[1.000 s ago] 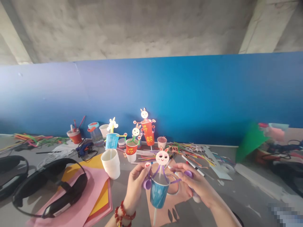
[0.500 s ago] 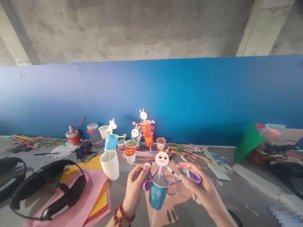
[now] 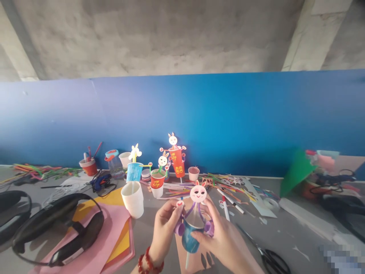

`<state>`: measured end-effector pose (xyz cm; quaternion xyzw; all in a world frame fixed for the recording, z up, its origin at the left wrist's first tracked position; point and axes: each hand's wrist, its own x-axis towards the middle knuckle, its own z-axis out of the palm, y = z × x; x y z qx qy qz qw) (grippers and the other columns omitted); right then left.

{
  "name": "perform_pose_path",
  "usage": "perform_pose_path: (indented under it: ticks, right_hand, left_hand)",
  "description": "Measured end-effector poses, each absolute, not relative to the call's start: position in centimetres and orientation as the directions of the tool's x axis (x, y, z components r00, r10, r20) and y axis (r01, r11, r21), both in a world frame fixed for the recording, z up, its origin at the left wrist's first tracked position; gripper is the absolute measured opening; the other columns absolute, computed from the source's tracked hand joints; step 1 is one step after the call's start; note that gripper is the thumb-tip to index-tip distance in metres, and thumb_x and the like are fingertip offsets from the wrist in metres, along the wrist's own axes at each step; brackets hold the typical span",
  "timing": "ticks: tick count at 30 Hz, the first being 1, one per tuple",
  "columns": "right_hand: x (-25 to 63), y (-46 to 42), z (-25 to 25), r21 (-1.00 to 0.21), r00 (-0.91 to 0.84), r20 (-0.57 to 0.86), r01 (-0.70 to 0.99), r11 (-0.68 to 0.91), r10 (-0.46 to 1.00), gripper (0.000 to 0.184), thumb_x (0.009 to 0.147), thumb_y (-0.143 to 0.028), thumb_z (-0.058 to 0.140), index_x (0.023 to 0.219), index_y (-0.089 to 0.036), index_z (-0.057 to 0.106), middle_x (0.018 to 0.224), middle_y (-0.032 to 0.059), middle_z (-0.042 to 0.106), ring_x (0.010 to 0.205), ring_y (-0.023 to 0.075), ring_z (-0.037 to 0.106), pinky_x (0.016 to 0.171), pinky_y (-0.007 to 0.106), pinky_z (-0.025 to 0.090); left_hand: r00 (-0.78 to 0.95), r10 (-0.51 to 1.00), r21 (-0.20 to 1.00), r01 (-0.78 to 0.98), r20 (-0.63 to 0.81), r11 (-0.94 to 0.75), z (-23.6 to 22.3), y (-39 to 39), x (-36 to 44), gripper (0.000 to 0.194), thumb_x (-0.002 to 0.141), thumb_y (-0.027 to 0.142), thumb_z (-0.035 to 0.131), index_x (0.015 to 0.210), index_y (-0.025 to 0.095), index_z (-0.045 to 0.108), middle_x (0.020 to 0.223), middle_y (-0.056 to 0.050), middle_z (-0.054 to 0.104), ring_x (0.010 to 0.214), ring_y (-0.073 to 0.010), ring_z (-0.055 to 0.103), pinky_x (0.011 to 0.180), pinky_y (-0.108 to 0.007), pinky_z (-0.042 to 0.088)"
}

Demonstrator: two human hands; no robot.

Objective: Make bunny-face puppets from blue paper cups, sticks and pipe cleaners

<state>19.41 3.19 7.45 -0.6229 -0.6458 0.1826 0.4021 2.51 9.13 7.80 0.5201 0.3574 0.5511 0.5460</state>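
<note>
Puppet (image 3: 198,194): left hand (image 3: 168,224) pinches its heart (image 3: 180,204); right hand (image 3: 219,238) grips, partly hiding, its cup (image 3: 190,240); white cups (image 3: 132,199), ten o'clock; headset (image 3: 85,224), nine.

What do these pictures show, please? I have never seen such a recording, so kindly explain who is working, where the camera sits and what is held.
There is no robot here: you see a person's two bare hands. Every picture comes from one camera worn on the head, looking forward and down.

The left hand pinches a small heart disc in its fingers. The right hand holds a blue cup with a rabbit face above it.

On the grey table lie scissors, coloured paper and a black headset. White cups and red cups stand further back.
</note>
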Motion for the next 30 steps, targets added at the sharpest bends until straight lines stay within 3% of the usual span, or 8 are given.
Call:
perform_pose_path:
  ticks: [5, 15, 20, 30]
  right_hand:
    - [19.4, 3.2, 8.2, -0.719, 0.082, 0.23, 0.685, 0.112, 0.97, 0.078, 0.073, -0.035, 0.07, 0.144, -0.027, 0.04, 0.126, 0.0098, 0.07, 0.106, 0.0331, 0.071, 0.082, 0.04, 0.059]
    - [19.2, 3.0, 7.7, -0.692, 0.11, 0.342, 0.702, 0.171, 0.933, 0.071, 0.074, -0.037, 0.067, 0.14, -0.027, 0.045, 0.121, 0.009, 0.073, 0.101, 0.0302, 0.074, 0.077, 0.036, 0.062]
    - [19.2, 2.9, 7.7, -0.692, 0.103, 0.349, 0.698, 0.182, 0.931, 0.069, 0.076, -0.039, 0.067, 0.14, -0.028, 0.044, 0.122, 0.0084, 0.073, 0.092, 0.0286, 0.076, 0.076, 0.036, 0.062]
    - [19.0, 2.8, 7.9, -0.683, 0.119, 0.35, 0.712, 0.166, 0.929, 0.07, 0.074, -0.035, 0.067, 0.14, -0.029, 0.043, 0.122, 0.0078, 0.073, 0.096, 0.0296, 0.075, 0.073, 0.036, 0.062]
  left_hand:
    - [0.117, 0.975, 0.96, -0.234, 0.187, -0.156, 8.0, 8.8, 2.6, 0.033, 0.075, 0.048, 0.078, 0.078, 0.016, 0.068, 0.068, 0.0, 0.063, 0.055, -0.0085, 0.052, 0.047, -0.016, 0.04]
    - [0.108, 0.975, 0.955, -0.248, 0.193, -0.162, 8.4, 8.3, 2.7, 0.034, 0.073, 0.049, 0.078, 0.079, 0.017, 0.067, 0.067, 0.0, 0.064, 0.051, -0.0096, 0.054, 0.044, -0.018, 0.041]
    - [0.113, 0.977, 0.955, -0.259, 0.18, -0.146, 8.5, 8.3, 2.8, 0.034, 0.073, 0.049, 0.079, 0.081, 0.018, 0.067, 0.066, 0.001, 0.065, 0.044, -0.0083, 0.051, 0.04, -0.018, 0.042]
    - [0.076, 0.977, 0.957, -0.23, 0.2, -0.177, 9.1, 7.9, 3.1, 0.034, 0.077, 0.049, 0.075, 0.073, 0.017, 0.066, 0.058, 0.002, 0.06, 0.038, -0.0062, 0.046, 0.035, -0.018, 0.037]
